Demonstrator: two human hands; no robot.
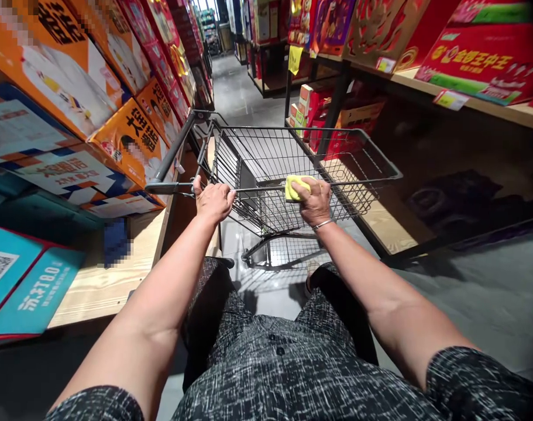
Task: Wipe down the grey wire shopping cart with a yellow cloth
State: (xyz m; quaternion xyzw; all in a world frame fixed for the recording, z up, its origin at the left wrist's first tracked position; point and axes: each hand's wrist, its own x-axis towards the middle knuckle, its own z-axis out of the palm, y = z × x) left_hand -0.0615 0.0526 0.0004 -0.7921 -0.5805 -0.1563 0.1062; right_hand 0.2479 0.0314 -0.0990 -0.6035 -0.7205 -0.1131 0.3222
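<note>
A dark wire shopping cart (363, 153) stands in front of me in a shop aisle. My left hand (212, 200) is closed round the cart's rear rim by the handle bar. My right hand (315, 202) presses a yellow cloth (295, 188) against the same rim, fingers wrapped over it. A bracelet sits on my right wrist. The cart's basket holds nothing that I can see.
On the left, wooden shelves (117, 275) carry orange, blue and white boxes (132, 140) close to the cart's handle. On the right, another shelf (489, 105) holds red gift boxes (489, 55). The grey-floored aisle (235, 88) runs on ahead between the racks.
</note>
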